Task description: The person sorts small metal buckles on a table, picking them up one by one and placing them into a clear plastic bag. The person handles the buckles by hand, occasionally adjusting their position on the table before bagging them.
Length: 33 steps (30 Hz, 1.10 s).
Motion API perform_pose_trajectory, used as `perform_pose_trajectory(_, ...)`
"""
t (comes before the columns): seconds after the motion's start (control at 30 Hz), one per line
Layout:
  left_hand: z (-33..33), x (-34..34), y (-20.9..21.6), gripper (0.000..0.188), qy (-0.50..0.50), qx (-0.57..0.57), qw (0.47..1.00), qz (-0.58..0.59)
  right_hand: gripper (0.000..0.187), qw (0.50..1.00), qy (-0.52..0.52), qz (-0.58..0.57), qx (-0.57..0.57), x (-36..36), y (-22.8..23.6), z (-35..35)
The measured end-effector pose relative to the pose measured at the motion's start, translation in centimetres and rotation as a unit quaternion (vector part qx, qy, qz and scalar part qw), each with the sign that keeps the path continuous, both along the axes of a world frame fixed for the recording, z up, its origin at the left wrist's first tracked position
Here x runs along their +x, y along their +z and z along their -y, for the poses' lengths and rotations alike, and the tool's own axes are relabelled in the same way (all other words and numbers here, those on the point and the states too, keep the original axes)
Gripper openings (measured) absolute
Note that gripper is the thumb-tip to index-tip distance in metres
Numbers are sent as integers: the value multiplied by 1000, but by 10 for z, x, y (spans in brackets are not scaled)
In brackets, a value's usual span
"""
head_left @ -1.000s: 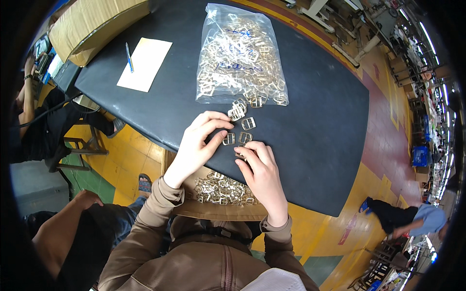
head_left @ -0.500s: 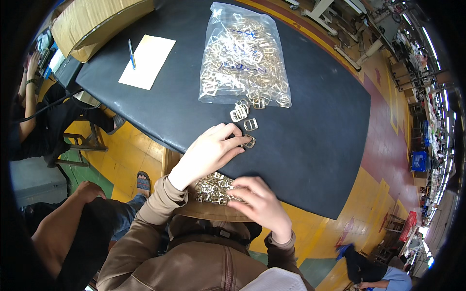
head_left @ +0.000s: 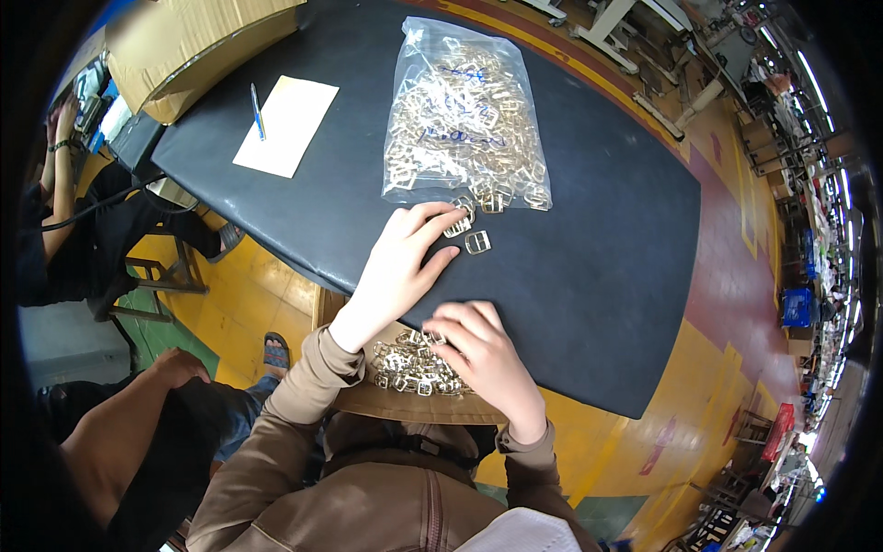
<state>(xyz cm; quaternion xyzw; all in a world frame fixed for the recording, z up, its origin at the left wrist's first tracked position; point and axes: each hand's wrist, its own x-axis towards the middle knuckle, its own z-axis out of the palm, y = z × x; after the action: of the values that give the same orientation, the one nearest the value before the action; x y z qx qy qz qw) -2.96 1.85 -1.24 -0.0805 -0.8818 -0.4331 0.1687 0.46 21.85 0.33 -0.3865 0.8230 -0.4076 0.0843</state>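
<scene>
My left hand (head_left: 401, 267) reaches over the dark table, its fingertips on a few metal buckles (head_left: 457, 226) and its thumb spread apart from them. One more buckle (head_left: 477, 242) lies just right of that thumb. Beyond sits a clear plastic bag (head_left: 469, 120) full of pale metallic buckles, some spilling from its near end. My right hand (head_left: 486, 357) hovers over an open box (head_left: 391, 405) at the table's near edge, which holds a heap of buckles (head_left: 405, 363). Its curled fingers and thumb appear to pinch one buckle, partly hidden.
A sheet of paper (head_left: 299, 115) with a blue pen (head_left: 258, 112) lies on the left of the table (head_left: 607, 276). Behind it stands a cardboard carton (head_left: 198, 51). Another person's arm (head_left: 120, 419) is close on my left, and a seated person (head_left: 87, 225) is farther off.
My left hand has moved away from me to the buckles near the bag. The buckle formerly under its fingers is gone from the table. My right hand has shifted slightly up and its fingers have closed more.
</scene>
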Motion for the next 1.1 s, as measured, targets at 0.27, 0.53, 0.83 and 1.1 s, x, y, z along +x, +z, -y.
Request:
perform_pose_trajectory(0.27, 4, -1, 5, 52, -47, -12, 999, 22, 25, 993, -55, 101, -38, 2, 25, -28)
perform_pose_trajectory(0.53, 7, 5, -7, 48, -34, 15, 999, -27, 35, 976, -198, -82, -36, -47, -5, 19)
perform_pose_trajectory(0.83, 12, 6, -17, 17, -45, 84, 995, -5, 37, 969, -229, -98, 0, -55, -7, 47)
perform_pose_trajectory(1.1, 12, 8, -16, 17, -4, 218, 976, -6, 30, 973, -227, -32, -8, -53, 0, 45)
